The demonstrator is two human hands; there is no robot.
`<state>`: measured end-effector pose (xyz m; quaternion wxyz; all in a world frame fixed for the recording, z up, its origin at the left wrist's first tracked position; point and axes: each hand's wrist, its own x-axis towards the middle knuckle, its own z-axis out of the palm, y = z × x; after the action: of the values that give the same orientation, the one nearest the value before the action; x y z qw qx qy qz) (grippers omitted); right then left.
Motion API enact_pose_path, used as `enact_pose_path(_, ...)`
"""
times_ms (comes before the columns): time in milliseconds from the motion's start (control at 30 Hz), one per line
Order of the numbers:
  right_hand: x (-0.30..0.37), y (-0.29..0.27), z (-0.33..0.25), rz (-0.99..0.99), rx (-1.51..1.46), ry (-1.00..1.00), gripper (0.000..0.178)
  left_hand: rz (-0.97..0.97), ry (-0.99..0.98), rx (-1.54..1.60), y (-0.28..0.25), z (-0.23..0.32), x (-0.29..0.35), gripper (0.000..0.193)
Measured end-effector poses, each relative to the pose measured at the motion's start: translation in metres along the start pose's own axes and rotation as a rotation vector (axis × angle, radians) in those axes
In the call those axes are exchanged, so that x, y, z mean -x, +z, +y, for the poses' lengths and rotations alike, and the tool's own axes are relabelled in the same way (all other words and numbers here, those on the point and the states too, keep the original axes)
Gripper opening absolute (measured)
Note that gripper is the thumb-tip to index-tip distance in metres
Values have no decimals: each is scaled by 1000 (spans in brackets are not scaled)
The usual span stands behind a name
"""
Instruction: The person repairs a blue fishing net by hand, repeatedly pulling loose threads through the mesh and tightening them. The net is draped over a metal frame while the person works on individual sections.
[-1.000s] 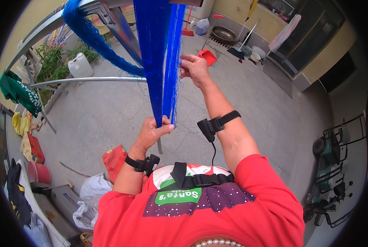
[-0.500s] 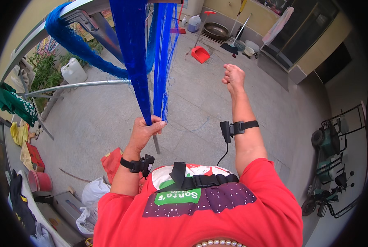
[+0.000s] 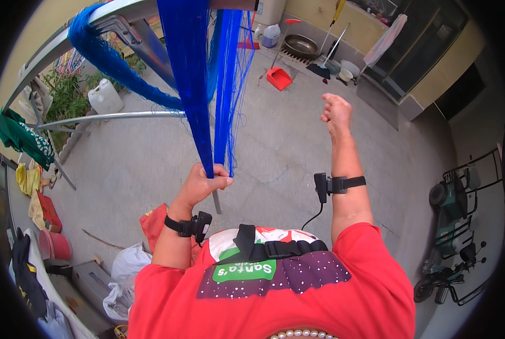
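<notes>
The left forearm (image 3: 172, 244) angles up and to the right from the lower left of the frame, its left hand (image 3: 207, 183) closed near the centre with the thumb (image 3: 221, 182) pointing rightward. Right of centre, the right forearm (image 3: 348, 161) reaches almost straight up, ending in a right hand (image 3: 338, 113) raised higher than the left, fingers curled toward the frame's left.
</notes>
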<state>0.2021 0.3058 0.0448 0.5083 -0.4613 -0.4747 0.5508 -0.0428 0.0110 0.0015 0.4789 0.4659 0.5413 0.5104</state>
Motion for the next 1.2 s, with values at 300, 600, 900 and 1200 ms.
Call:
enact_pose_path(300,81,87,53,-591,330,105,33,-69,-10,31,7,6,-2,9)
enact_pose_path(600,127,129,36,-749,35,163,20,-28,-12,28,10,7,-1,11)
enact_pose_path(900,123,126,47,-555,208,146,19,61,-14,101,10,-3,-4,17)
enact_pose_path(1200,123,97,58,-501,105,174,22,279,120,284,11,-15,-1,29)
